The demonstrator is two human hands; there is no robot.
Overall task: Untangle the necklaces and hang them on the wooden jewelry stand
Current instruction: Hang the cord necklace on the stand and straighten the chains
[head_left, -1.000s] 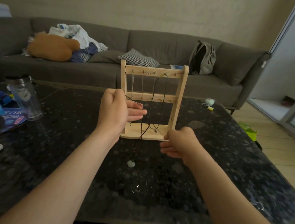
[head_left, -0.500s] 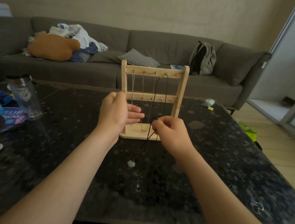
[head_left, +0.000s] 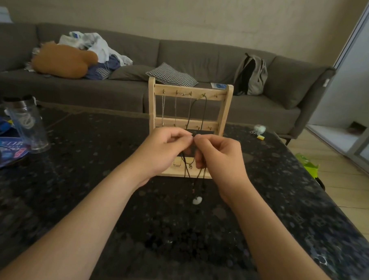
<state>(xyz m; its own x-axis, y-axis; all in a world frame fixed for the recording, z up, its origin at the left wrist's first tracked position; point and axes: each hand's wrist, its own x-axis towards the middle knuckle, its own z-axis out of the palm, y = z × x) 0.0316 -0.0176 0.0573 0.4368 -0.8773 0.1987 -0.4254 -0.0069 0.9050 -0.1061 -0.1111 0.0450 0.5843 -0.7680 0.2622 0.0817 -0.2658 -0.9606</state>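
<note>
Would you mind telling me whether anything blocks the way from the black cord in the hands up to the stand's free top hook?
Nothing visible does. Both hands, left and right, pinch the black cord in front of the stand; the rightmost top hook looks free, with open air between.

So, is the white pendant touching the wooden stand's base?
Apart. In the head view, the white pendant lies or hangs low over the dark table, nearer the person than the wooden stand, with a clear strip of table between it and the base.

Two hands [head_left: 164, 151] [head_left: 218, 158], one stand [head_left: 227, 112], four necklaces [head_left: 205, 111].
</note>
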